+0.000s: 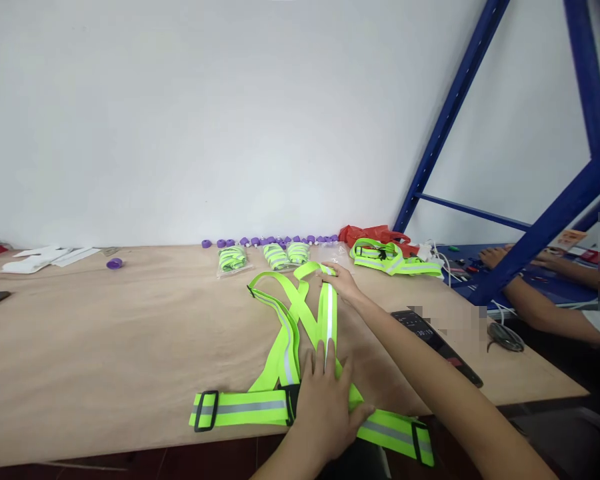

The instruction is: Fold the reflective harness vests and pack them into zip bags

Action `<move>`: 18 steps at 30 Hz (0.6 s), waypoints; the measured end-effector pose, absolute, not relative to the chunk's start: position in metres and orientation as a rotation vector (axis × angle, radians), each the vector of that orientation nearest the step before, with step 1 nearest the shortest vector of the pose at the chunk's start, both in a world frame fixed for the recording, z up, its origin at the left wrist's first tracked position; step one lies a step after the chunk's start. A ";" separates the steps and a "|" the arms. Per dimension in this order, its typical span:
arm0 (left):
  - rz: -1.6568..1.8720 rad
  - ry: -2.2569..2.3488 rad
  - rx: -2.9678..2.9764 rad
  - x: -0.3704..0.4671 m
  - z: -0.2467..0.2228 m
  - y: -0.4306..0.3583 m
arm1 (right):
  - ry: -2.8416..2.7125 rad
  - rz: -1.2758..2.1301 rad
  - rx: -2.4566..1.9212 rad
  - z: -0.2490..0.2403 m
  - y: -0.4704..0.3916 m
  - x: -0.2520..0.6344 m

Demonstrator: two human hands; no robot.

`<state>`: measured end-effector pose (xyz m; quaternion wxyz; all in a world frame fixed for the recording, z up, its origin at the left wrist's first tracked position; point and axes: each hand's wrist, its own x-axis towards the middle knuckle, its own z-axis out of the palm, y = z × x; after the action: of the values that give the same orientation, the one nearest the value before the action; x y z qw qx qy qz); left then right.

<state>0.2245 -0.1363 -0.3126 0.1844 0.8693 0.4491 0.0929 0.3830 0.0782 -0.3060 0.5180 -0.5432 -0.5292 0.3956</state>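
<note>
A neon yellow-green reflective strap harness [287, 340] with grey stripes and black buckles lies spread on the wooden table [105, 353]. My left hand [325, 400] rests with fingers spread on the harness near its waist band, by the black joint. Farther forward, my right hand [341, 280] pinches the top of one shoulder strap, close to its bend. One end of the waist band, with a black buckle, reaches left; the other hangs at the table's front edge on the right.
Bagged folded harnesses [233, 259] and several purple rolls [280, 241] line the wall. Another harness [395, 259] lies by a red bag [373, 233]. A phone [437, 343] is right of my right forearm. Beyond a blue frame [525, 257], another person's arms [540, 310] show.
</note>
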 end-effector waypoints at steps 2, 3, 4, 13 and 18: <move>0.257 1.259 2.436 0.224 -0.312 -0.138 | -1.237 0.982 -1.264 -0.306 0.083 0.384; 0.247 1.258 2.425 0.224 -0.310 -0.139 | -1.224 0.988 -1.247 -0.305 0.086 0.385; 0.233 1.257 2.416 0.225 -0.309 -0.139 | -1.217 0.988 -1.235 -0.302 0.089 0.385; 0.205 1.249 2.406 0.225 -0.303 -0.140 | -1.495 0.853 -1.351 -0.246 0.135 0.387; 0.326 1.286 2.379 0.235 -0.313 -0.136 | -1.827 0.658 -1.550 -0.239 0.137 0.374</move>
<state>0.2349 -0.1364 -0.3135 0.2073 0.8545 0.4617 0.1170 0.3742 0.1367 -0.2386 0.3226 -0.5906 -0.6960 0.2507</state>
